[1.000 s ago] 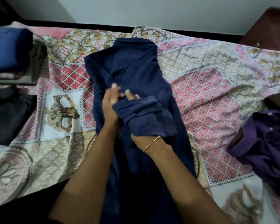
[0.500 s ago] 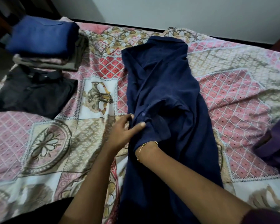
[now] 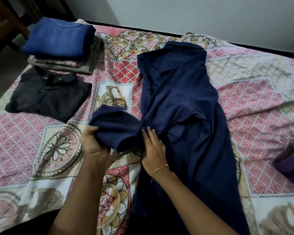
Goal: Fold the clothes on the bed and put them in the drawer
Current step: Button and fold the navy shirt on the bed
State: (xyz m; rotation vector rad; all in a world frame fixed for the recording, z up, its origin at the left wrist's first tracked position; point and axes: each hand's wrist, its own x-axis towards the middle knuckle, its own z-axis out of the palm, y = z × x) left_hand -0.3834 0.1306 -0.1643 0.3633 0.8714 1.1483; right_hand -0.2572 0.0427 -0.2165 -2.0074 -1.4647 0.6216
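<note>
While your left hand (image 3: 93, 141) grips the sleeve (image 3: 114, 128) and draws it out to the side, your right hand (image 3: 153, 146) lies flat with straight fingers on the navy shirt (image 3: 182, 106), probably pinning the body so the cloth does not slide. That shirt lies lengthwise on the bed (image 3: 255, 102), collar toward the wall, its far sleeve apparently already folded across the chest; holding this sleeve taut looks like preparation for the matching fold. At far left a black shirt (image 3: 47, 95) sits folded, with a stack (image 3: 61, 43) of folded clothes just behind it. A purple garment (image 3: 290, 160) waits unfolded at the right edge. No drawer shows.
</note>
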